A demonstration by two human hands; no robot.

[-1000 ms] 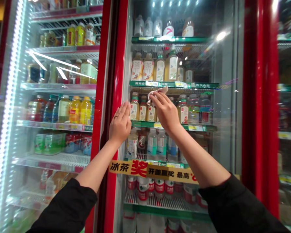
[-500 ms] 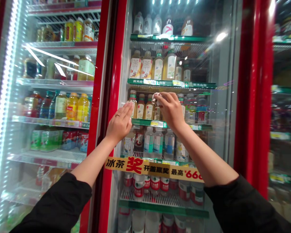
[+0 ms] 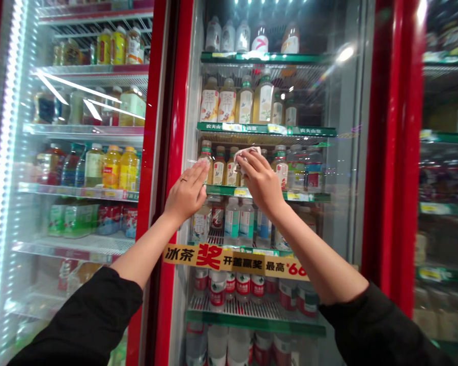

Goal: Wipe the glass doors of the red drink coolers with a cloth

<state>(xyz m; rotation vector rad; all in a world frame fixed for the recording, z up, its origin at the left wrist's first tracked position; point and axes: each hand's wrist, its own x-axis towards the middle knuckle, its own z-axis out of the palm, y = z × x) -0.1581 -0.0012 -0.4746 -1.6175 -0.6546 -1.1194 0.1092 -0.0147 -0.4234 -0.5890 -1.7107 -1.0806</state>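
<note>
A glass cooler door [image 3: 343,213] with a red frame stands in front of me, rows of bottles behind it. My left hand [image 3: 187,190] lies flat near the door's left edge, fingers straight and a ring on one of them. It appears to rest against the glass. To its right, my right hand [image 3: 261,180] presses a crumpled whitish cloth or tissue [image 3: 248,152] to the glass, at the height of the middle shelf. The fingers are bent over the cloth and hide part of it.
A yellow sticker strip [image 3: 232,262] with red and black lettering crosses the door below my hands. Another lit cooler [image 3: 80,188] with drinks stands to the left. On the right is one more red-framed cooler [image 3: 448,208]. Lights reflect in the glass.
My right hand has moved slightly left and down across the glass, and more of the cloth shows above its fingers. My left hand stays in place. The view has shifted a little.
</note>
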